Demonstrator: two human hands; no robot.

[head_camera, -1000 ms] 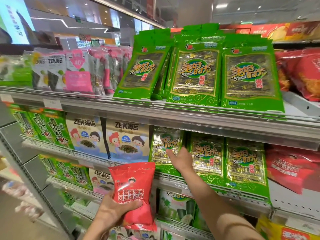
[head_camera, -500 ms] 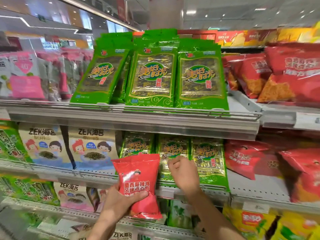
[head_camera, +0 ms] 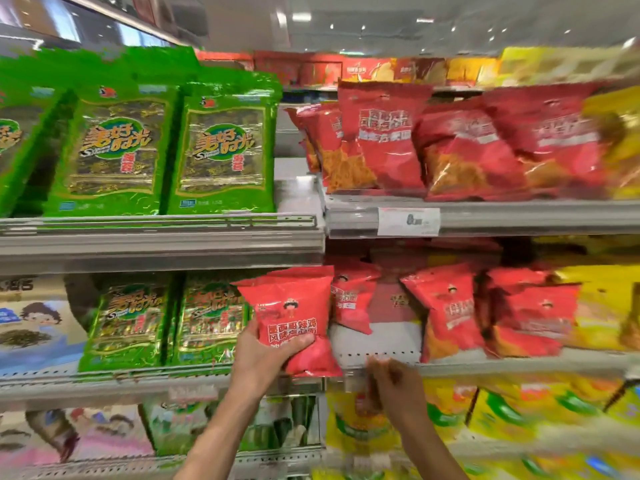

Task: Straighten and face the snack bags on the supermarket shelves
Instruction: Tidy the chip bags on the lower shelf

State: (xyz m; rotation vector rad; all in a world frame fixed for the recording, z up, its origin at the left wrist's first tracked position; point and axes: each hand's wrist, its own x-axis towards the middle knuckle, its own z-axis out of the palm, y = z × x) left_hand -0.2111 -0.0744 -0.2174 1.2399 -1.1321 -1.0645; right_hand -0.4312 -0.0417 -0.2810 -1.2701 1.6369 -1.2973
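Observation:
My left hand (head_camera: 263, 358) grips a small red snack bag (head_camera: 294, 317) upright by its lower left corner, in front of the gap between the green seaweed packs (head_camera: 211, 320) and the red bags (head_camera: 446, 313) on the middle shelf. My right hand (head_camera: 394, 389) is blurred just below that shelf's front rail (head_camera: 485, 367), fingers loosely curled, holding nothing I can make out. A bare patch of shelf (head_camera: 377, 341) lies right of the held bag.
The upper shelf (head_camera: 159, 237) carries green seaweed packs (head_camera: 221, 150) on the left and leaning red bags (head_camera: 460, 147) on the right, with a price tag (head_camera: 408, 221) on the rail. Yellow bags (head_camera: 602, 306) sit far right and on the shelf below.
The view has swung right. My left hand carried the red bag right to the red-bag section. My right hand left the green seaweed pack and dropped below the shelf rail.

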